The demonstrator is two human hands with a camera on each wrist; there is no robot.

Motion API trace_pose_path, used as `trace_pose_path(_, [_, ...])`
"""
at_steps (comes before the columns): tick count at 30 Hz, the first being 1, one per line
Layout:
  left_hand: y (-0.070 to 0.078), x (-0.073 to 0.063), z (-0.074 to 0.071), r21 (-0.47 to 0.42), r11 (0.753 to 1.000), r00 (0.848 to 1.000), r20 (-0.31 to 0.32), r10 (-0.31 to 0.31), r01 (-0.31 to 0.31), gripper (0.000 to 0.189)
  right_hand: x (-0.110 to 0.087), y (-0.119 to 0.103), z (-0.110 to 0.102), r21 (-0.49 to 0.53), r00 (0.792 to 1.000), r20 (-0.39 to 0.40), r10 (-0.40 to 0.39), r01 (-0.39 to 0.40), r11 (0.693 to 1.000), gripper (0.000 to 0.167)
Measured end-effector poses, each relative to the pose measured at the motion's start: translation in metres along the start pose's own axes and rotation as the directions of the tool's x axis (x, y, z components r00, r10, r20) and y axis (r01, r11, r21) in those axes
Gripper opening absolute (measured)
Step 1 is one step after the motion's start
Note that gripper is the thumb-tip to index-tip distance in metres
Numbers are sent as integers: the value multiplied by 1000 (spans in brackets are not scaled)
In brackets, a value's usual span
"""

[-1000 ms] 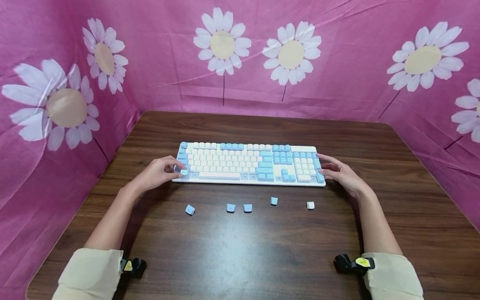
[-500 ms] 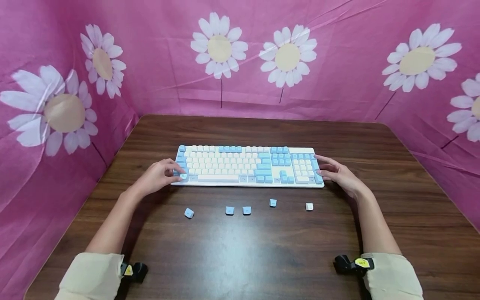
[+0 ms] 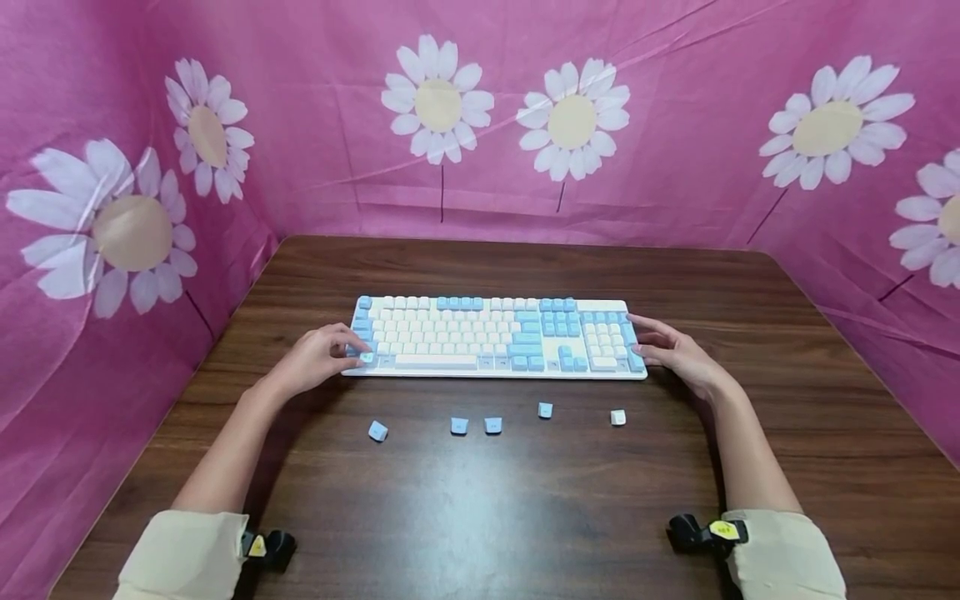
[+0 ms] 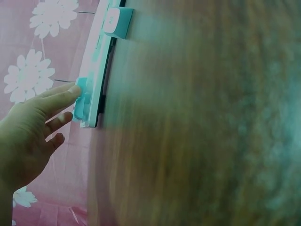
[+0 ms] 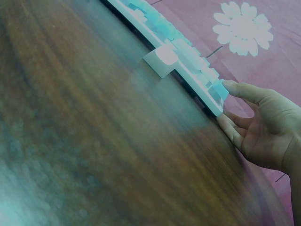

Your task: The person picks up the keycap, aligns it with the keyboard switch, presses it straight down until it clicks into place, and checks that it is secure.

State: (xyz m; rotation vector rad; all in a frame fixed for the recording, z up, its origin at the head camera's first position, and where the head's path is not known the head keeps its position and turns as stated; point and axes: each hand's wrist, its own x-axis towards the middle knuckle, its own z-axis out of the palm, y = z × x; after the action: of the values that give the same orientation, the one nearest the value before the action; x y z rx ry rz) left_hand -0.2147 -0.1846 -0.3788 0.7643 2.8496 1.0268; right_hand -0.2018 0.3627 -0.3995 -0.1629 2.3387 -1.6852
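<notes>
A white and light-blue keyboard (image 3: 442,337) lies across the middle of the table, with bare gaps in its bottom row. My left hand (image 3: 315,360) grips its left end; in the left wrist view the thumb (image 4: 69,94) lies against a blue corner key, the other fingers behind. At the opposite end my right hand (image 3: 686,358) holds the keyboard, thumb (image 5: 242,90) on the corner and fingers reaching low at its side. In front lie loose keycaps: a tilted blue one (image 3: 378,431), two blue ones side by side (image 3: 459,426), another blue (image 3: 545,410) and a white one (image 3: 618,417).
The brown wooden table (image 3: 465,508) runs up to a pink cloth (image 3: 315,100) printed with daisies, behind and at both sides. Black wrist cameras (image 3: 270,550) sit at the beige sleeves (image 3: 180,554).
The head view has tipped up slightly, so everything sits lower in it. Both hands stay at the keyboard's ends, and the loose keycaps keep their places on the table.
</notes>
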Motion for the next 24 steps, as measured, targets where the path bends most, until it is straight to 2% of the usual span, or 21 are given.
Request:
trace_pose_path(17, [1, 0, 1, 20, 1000, 1000, 2, -5, 5, 15, 1, 3, -1, 3, 1000, -5, -14, 14, 1000, 62])
trace_pose_path(24, [2, 0, 1, 61, 998, 1000, 6, -5, 5, 15, 2, 4, -1, -13, 1000, -3, -15, 15, 1000, 63])
